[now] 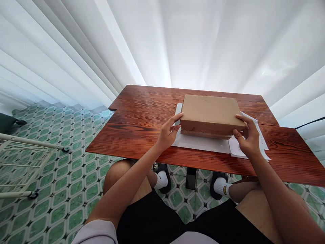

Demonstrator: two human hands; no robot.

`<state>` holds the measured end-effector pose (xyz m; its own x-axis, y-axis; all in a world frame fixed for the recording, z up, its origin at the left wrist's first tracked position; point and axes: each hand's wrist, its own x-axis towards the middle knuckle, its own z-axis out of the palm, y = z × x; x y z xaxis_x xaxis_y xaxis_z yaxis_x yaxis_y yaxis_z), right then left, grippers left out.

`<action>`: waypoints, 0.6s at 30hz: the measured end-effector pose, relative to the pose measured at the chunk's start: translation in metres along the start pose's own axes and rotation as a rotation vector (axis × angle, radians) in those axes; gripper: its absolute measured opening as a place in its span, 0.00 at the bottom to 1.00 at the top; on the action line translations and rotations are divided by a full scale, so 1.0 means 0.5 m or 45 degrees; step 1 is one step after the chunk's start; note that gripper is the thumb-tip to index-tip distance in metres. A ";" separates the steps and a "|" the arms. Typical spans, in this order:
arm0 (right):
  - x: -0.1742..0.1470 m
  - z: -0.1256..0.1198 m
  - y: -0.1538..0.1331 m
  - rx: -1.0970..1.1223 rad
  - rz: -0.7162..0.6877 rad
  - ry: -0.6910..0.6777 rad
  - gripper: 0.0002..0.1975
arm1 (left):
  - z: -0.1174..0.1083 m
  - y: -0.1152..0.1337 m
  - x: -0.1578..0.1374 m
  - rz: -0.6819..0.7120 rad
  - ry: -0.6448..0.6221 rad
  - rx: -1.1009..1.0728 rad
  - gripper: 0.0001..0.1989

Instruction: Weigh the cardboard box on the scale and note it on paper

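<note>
A brown cardboard box (210, 110) is on the right half of the table, over a pale flat sheet (203, 144). Its upper part looks like a lid, and a narrower lower part (205, 134) shows beneath the front edge. My left hand (169, 132) grips the left front corner, thumb low and fingers along the side. At the right front corner, my right hand (246, 134) holds the box with its thumb on the front face and fingers over the edge. The underside of the box is hidden.
White papers (238, 148) with some writing lie under and beside the box's right end. The wooden table (137, 118) has a stepped edge, with white curtains (190, 44) behind it. A wheeled white rack (27, 162) stands on the left; a dark phone-like object (190, 178) is below the table.
</note>
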<state>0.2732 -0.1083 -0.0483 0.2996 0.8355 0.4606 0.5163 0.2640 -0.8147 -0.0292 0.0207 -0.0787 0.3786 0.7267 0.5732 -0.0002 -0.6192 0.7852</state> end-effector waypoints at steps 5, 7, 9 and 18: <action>-0.002 0.003 0.001 -0.009 0.016 0.023 0.26 | 0.000 0.000 -0.003 -0.022 -0.007 -0.035 0.21; -0.004 0.003 0.004 -0.026 0.016 0.032 0.26 | 0.000 0.003 -0.004 -0.036 -0.020 -0.046 0.21; -0.005 0.003 0.008 -0.038 0.010 0.032 0.27 | -0.001 0.008 -0.003 -0.025 -0.023 -0.045 0.21; -0.010 -0.001 0.015 -0.062 -0.020 0.030 0.26 | -0.003 0.015 -0.007 0.005 -0.039 -0.021 0.21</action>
<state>0.2759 -0.1108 -0.0567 0.3093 0.8199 0.4817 0.5592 0.2529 -0.7895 -0.0319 0.0138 -0.0746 0.4068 0.7147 0.5690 -0.0168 -0.6169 0.7868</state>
